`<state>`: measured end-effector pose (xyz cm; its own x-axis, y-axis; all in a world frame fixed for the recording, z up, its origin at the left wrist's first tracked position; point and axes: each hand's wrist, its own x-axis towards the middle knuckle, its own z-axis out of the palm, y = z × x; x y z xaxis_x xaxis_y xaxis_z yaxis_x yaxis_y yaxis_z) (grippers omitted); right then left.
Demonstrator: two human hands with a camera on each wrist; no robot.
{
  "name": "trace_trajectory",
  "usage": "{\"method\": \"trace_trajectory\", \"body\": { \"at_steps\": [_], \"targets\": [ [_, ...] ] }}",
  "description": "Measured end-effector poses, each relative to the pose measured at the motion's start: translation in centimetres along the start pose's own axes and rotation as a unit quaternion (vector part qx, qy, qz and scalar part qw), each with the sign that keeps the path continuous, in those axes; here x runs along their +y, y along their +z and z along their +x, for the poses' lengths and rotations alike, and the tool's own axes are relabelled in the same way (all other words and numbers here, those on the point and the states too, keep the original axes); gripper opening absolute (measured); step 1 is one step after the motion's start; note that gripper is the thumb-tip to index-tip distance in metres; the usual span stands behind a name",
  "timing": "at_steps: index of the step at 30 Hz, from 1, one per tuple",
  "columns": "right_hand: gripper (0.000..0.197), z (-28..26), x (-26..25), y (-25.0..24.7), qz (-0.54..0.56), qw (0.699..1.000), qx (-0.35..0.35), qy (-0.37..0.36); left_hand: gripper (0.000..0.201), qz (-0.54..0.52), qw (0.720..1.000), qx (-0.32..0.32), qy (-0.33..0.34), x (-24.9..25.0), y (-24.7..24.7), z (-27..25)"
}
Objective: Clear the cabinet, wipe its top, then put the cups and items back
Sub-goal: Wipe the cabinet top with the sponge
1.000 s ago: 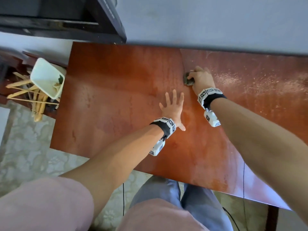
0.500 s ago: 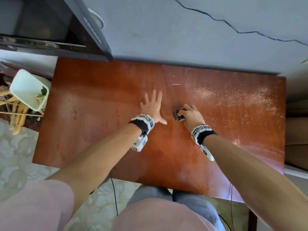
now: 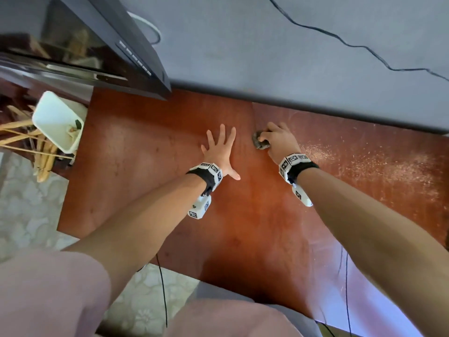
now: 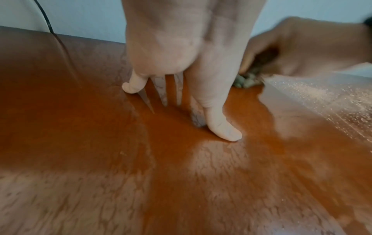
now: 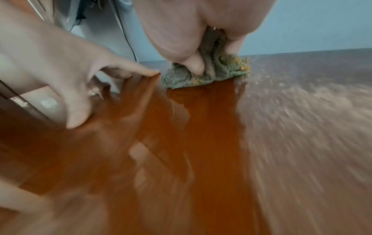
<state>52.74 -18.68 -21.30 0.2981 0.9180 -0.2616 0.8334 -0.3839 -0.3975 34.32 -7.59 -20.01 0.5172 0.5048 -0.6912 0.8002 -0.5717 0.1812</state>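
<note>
The cabinet top (image 3: 150,181) is a reddish-brown wooden slab, shiny on its left part and dusty on the right (image 3: 379,166). My right hand (image 3: 277,142) grips a small crumpled grey-green rag (image 3: 258,142) and presses it onto the wood close to the back edge. From the right wrist, the rag (image 5: 209,74) bunches under my curled fingers. My left hand (image 3: 220,152) lies flat with spread fingers on the wood just left of the rag; its thumb (image 4: 223,127) and fingers touch the surface. No cups are in view.
A black television (image 3: 116,52) overhangs the back left corner. A white bin (image 3: 58,122) and pale wooden sticks (image 3: 21,142) stand left of the cabinet. A blue-grey wall (image 3: 267,57) with a black cable (image 3: 352,45) runs behind. Patterned floor (image 3: 29,210) lies below.
My right hand has pushed the rag away from me, back toward the wall, after drawing it nearer half a second ago. The left hand stays flat in place; the head view shifted.
</note>
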Motion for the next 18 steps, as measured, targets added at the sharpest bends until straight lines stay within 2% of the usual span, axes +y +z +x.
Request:
{"method": "trace_trajectory", "body": {
  "at_steps": [6, 9, 14, 18],
  "targets": [
    [0.011, 8.7, -1.8, -3.5, 0.033, 0.999, 0.023, -0.014, 0.163, -0.008, 1.000, -0.002, -0.006, 0.1, -0.1, 0.1],
    [0.011, 10.9, -2.8, -4.1, 0.047, 0.998, 0.037, -0.004, 0.162, -0.011, 1.000, -0.003, -0.011, -0.2, -0.1, 0.2],
    [0.021, 9.8, -3.0, -3.3, 0.041, 0.999, 0.024, 0.007, 0.162, -0.012, 1.000, -0.003, -0.012, -0.4, 0.0, 0.2],
    [0.025, 5.8, -3.0, -2.7, 0.009, 1.000, -0.008, 0.001, 0.164, -0.008, 1.000, -0.009, -0.018, -0.3, -0.2, 0.0]
  ]
}}
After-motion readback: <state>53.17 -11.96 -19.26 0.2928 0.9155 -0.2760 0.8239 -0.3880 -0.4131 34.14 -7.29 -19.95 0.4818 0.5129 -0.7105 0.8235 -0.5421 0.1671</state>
